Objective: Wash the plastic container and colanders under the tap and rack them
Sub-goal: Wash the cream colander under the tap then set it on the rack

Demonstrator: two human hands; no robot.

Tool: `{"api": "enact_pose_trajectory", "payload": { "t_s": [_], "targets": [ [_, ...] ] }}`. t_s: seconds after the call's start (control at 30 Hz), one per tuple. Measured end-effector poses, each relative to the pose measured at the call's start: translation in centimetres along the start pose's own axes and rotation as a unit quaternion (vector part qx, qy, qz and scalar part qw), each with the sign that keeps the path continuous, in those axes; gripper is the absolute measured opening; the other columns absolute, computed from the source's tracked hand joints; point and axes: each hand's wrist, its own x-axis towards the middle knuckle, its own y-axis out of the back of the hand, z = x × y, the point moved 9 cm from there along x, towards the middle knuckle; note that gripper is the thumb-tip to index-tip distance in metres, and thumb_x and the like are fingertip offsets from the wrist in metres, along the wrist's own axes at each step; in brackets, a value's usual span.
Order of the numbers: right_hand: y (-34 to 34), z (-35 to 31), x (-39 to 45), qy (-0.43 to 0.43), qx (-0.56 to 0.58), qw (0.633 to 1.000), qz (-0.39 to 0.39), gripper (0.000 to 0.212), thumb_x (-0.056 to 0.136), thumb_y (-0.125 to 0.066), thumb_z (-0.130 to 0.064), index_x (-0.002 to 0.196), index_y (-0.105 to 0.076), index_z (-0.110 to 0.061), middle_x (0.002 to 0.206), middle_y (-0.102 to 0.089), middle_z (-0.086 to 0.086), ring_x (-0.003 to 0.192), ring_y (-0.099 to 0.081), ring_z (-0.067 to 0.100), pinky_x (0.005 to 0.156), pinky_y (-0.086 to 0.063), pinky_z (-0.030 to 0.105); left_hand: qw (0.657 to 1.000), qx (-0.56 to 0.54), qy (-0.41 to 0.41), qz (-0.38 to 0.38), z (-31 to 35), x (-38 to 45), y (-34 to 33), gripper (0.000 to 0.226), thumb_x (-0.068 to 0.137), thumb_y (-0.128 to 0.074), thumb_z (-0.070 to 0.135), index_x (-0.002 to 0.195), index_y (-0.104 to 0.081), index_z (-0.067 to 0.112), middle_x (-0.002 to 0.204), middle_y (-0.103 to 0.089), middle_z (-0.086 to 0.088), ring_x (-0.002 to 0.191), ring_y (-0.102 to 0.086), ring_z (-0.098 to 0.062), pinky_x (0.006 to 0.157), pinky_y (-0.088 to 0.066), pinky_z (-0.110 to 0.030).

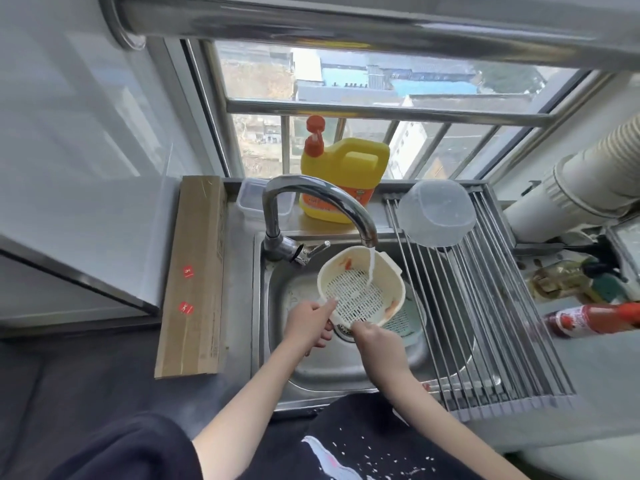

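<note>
Step in hand: rinsing. The cream colander [360, 289] is held tilted over the sink basin [311, 368], its perforated floor turned toward the person, with the tap stream [371, 268] striking the inside right of centre. Orange-red residue shows on the far inner wall and at the near-right rim, so this piece does not yet look clean.

Hands: the left hand [310, 325] is closed on the colander's near-left rim; the right hand [375, 337] grips the near edge from below, fingers mostly hidden behind the rim.

Other task items: a pale green colander [405, 322] lies in the basin under and to the right of the cream one, apparently unwashed. A clear plastic container [436, 211] rests upturned on the far end of the roll-up drying rack [491, 327], to the right of the sink.

Next move, as judged: turn the cream colander so the water reaches the residue, then carry it right to the rack.

Clearances: the tap spout [332, 202] arches just above the colander's far rim, leaving little headroom there. The near part of the rack is free. A red sauce bottle [595, 318] lies just beyond the rack's right edge, and a yellow detergent jug [341, 178] stands at the far ledge.
</note>
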Motion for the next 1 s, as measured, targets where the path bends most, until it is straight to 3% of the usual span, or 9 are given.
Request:
{"api": "enact_pose_trajectory", "payload": {
  "t_s": [0.23, 0.3, 0.37, 0.47, 0.6, 0.7, 0.8, 0.93, 1.0],
  "targets": [
    [0.5, -0.7, 0.1, 0.075, 0.004, 0.997, 0.03, 0.037, 0.041, -0.091, -0.011, 0.063, -0.062, -0.018, 0.049, -0.056, -0.004, 0.036, -0.053, 0.013, 0.042, -0.015, 0.017, 0.993, 0.02, -0.07, 0.096, 1.5, -0.9, 1.3, 0.027, 0.089, -0.059, 0.024, 0.073, -0.06, 0.003, 0.062, -0.065, -0.013, 0.042, -0.059, -0.014, 0.052, -0.055, -0.034],
    [0.3, -0.3, 0.5, 0.092, 0.062, 0.994, 0.022, 0.025, 0.074, -0.077, -0.02, 0.097, -0.068, -0.016, 0.08, -0.07, 0.002, 0.064, -0.067, 0.022, 0.048, -0.033, 0.023, 0.982, 0.031, -0.116, 0.143, 2.9, -1.6, 1.9, 0.023, 0.09, -0.055, 0.018, 0.077, -0.062, 0.001, 0.066, -0.067, -0.016, 0.044, -0.062, -0.016, 0.047, -0.054, -0.032],
    [-0.5, 0.8, 1.0, 0.096, 0.103, 0.989, -0.049, 0.038, 0.091, -0.054, -0.018, 0.13, -0.054, -0.018, 0.127, -0.061, 0.002, 0.104, -0.063, 0.025, 0.076, -0.047, 0.032, 0.971, 0.051, -0.148, 0.179, 3.2, -1.7, 2.7, 0.024, 0.09, -0.052, 0.02, 0.076, -0.062, 0.003, 0.067, -0.066, -0.013, 0.052, -0.065, -0.022, 0.047, -0.056, -0.037],
    [1.2, 3.4, 2.2, 0.093, 0.113, 0.988, -0.052, 0.055, 0.088, -0.044, 0.0, 0.141, -0.044, -0.016, 0.146, -0.044, 0.002, 0.131, -0.043, 0.021, 0.104, -0.038, 0.033, 0.963, 0.095, -0.182, 0.175, 2.6, -1.9, 2.7, 0.031, 0.091, -0.051, 0.026, 0.07, -0.057, 0.004, 0.065, -0.062, -0.013, 0.06, -0.063, -0.031, 0.052, -0.053, -0.047],
    [1.8, 4.1, 4.2, 0.167, 0.025, 0.983, -0.067, 0.072, 0.082, -0.039, 0.008, 0.149, -0.028, -0.017, 0.155, -0.027, 0.0, 0.145, -0.018, 0.017, 0.119, -0.015, 0.031, 0.942, 0.131, -0.237, 0.196, 3.3, -3.2, 2.5, 0.033, 0.092, -0.055, 0.018, 0.062, -0.049, 0.006, 0.055, -0.053, -0.009, 0.051, -0.051, -0.025, 0.047, -0.038, -0.035],
    [0.6, 3.3, 5.2, 0.22, -0.067, 0.969, -0.092, 0.076, 0.085, -0.04, 0.001, 0.152, -0.013, -0.022, 0.159, -0.013, 0.0, 0.147, -0.009, 0.016, 0.117, 0.011, 0.037, 0.918, 0.191, -0.289, 0.192, 5.2, -4.3, 1.5, 0.033, 0.09, -0.059, 0.015, 0.061, -0.043, 0.012, 0.053, -0.045, 0.0, 0.049, -0.038, -0.013, 0.048, -0.024, -0.022],
    [-0.2, 3.1, 6.1, 0.181, -0.124, 0.972, -0.083, 0.08, 0.087, -0.041, -0.003, 0.152, 0.002, -0.022, 0.16, -0.003, 0.002, 0.148, -0.001, 0.018, 0.107, 0.025, 0.051, 0.882, 0.239, -0.355, 0.196, 7.5, -4.9, 0.6, 0.036, 0.085, -0.066, 0.01, 0.063, -0.038, 0.018, 0.056, -0.051, -0.006, 0.051, -0.042, -0.015, 0.05, -0.026, -0.025],
    [-1.4, 0.3, 4.9, 0.209, -0.065, 0.968, -0.122, 0.087, 0.08, -0.042, -0.006, 0.152, 0.003, -0.024, 0.159, -0.013, 0.0, 0.147, -0.004, 0.016, 0.105, 0.024, 0.061, 0.856, 0.264, -0.397, 0.2, 9.2, -4.0, 0.4, 0.039, 0.073, -0.074, 0.002, 0.057, -0.041, 0.013, 0.052, -0.048, -0.003, 0.05, -0.035, -0.008, 0.049, -0.025, -0.021],
    [-0.3, 2.4, 6.6, 0.16, -0.102, 0.979, -0.08, 0.082, 0.083, -0.042, -0.008, 0.152, 0.0, -0.026, 0.159, -0.015, -0.002, 0.147, -0.007, 0.013, 0.105, 0.022, 0.064, 0.861, 0.244, -0.4, 0.196, 9.2, -3.5, 0.8, 0.037, 0.073, -0.074, 0.002, 0.057, -0.042, 0.012, 0.053, -0.046, -0.001, 0.051, -0.034, -0.006, 0.05, -0.021, -0.019]
  ]
}}
